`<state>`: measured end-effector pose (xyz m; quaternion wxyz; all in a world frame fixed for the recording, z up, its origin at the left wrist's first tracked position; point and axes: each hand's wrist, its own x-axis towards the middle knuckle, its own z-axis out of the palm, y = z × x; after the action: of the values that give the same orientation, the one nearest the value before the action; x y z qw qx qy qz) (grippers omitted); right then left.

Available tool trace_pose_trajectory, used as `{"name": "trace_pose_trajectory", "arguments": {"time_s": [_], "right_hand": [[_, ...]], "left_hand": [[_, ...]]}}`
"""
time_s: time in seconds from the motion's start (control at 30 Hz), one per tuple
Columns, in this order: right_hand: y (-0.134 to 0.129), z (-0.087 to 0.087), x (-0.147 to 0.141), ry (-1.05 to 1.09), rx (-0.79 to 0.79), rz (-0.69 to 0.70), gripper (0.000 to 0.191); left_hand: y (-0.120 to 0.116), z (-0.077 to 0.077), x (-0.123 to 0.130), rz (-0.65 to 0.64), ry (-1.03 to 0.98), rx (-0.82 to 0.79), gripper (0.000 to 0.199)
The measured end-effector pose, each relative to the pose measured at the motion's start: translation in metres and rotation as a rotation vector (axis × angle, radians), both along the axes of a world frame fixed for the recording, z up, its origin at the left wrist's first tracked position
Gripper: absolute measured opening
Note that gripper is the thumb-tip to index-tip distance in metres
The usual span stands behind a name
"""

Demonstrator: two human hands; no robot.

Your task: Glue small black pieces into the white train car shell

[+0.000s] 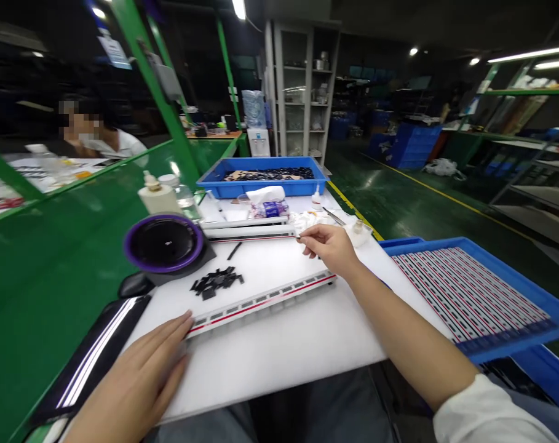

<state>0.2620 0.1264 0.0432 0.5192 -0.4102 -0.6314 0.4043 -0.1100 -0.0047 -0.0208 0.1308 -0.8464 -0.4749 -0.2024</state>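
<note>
This is a factory workshop, shown by the glossy green-painted floor (366, 197) with its yellow line (424, 182), green metal workstation posts (178, 126), stacked blue plastic crates (415, 146) and a shallow blue plastic tray (521, 286) of neatly rowed red-and-white strips (468, 292).

The red-striped train-car shell (263, 302) looks like smooth, faintly glossy plastic; the small black pieces (210, 284) look mostly matt. The white table (279, 351) is smooth with a soft sheen. The blue bin (261, 190) appears to be moulded plastic. The purple-rimmed round device (165, 241) has a dark, glossy face. The tissue pack (274, 210) looks like printed plastic film. The green floor (369, 194) shines like gloss paint, and the white sleeve (482, 413) is soft, matt cloth.
</note>
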Motion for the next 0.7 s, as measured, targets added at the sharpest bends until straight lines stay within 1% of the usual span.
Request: {"name": "trace_pose_trajectory", "arguments": {"time_s": [0.07,0.1,0.17,0.2,0.23,0.27,0.3,0.37,0.43,0.5,0.6,0.7], "right_hand": [[-0.021,0.013,-0.026,-0.062,0.06,0.145,0.013],[-0.031,0.018,-0.041,-0.137,0.138,0.231,0.01],[-0.05,0.024,-0.072,-0.367,0.374,0.382,0.01],[-0.058,0.024,-0.088,-0.499,0.508,0.426,0.013],[-0.064,0.02,-0.103,-0.621,0.628,0.443,0.016],[-0.069,0.015,-0.117,-0.715,0.719,0.436,0.017],[-0.072,0.007,-0.129,-0.774,0.773,0.412,0.017],[-0.076,-0.01,-0.145,-0.798,0.781,0.335,0.015],[-0.079,-0.025,-0.154,-0.777,0.719,0.255,0.013],[-0.082,-0.035,-0.158,-0.779,0.66,0.2,0.014],[-0.086,-0.042,-0.164,-0.805,0.624,0.193,0.017],[-0.089,-0.042,-0.165,-0.796,0.608,0.221,0.016]], "left_hand": [[0.002,0.003,0.012,0.024,0.028,-0.009,0.055],[0.005,0.004,0.017,0.035,0.017,-0.023,0.052],[0.01,0.004,0.023,0.063,-0.04,-0.07,0.05],[0.011,0.003,0.025,0.082,-0.088,-0.08,0.05],[0.011,0.001,0.027,0.102,-0.138,-0.092,0.053],[0.011,-0.002,0.028,0.116,-0.183,-0.104,0.057],[0.01,-0.004,0.029,0.13,-0.222,-0.112,0.061],[0.007,-0.008,0.031,0.145,-0.271,-0.125,0.068],[0.004,-0.009,0.033,0.138,-0.287,-0.126,0.072],[0.003,-0.009,0.034,0.12,-0.287,-0.125,0.076],[0.004,-0.007,0.036,0.111,-0.284,-0.12,0.078],[0.004,-0.008,0.036,0.112,-0.282,-0.113,0.077]]}}
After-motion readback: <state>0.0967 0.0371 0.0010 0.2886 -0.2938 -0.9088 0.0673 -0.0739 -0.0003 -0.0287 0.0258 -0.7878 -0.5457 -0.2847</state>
